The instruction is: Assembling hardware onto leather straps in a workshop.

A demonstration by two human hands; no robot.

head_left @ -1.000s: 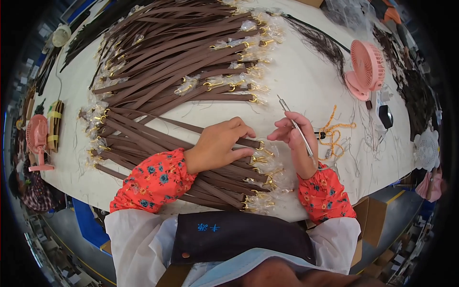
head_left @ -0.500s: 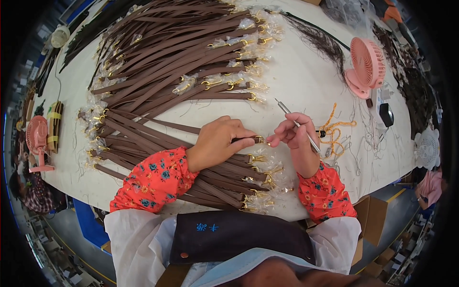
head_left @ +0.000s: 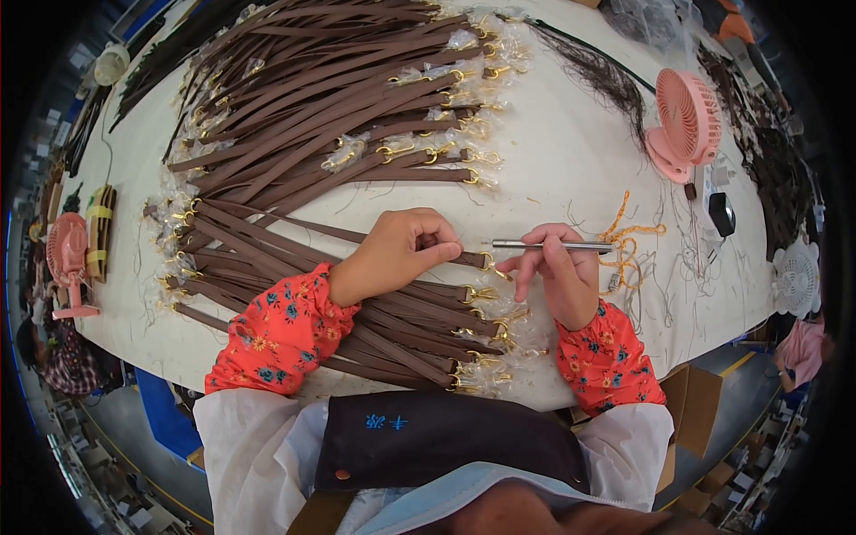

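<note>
While holding rod (head_left: 587, 246), right hand (head_left: 569, 282) perhaps touches clasp (head_left: 489, 261).

We are noting brown straps (head_left: 410, 358) as smooth and matt, looking leathery (real or imitation, we are not managing to tell). Gold clasps (head_left: 482, 293) are gleaming as polished metal; clear film (head_left: 463, 39) is showing glossy, crinkled plastic. The pen-shaped tool (head_left: 584, 246) is glinting, smooth silvery metal. We are seeing printed cloth in the red sleeves (head_left: 278, 332), softly creased. Orange cord (head_left: 644, 229) is looking rough and twisted, the pink fan (head_left: 688, 111) smooth plastic, the cardboard box (head_left: 698, 406) dull and papery.
</note>
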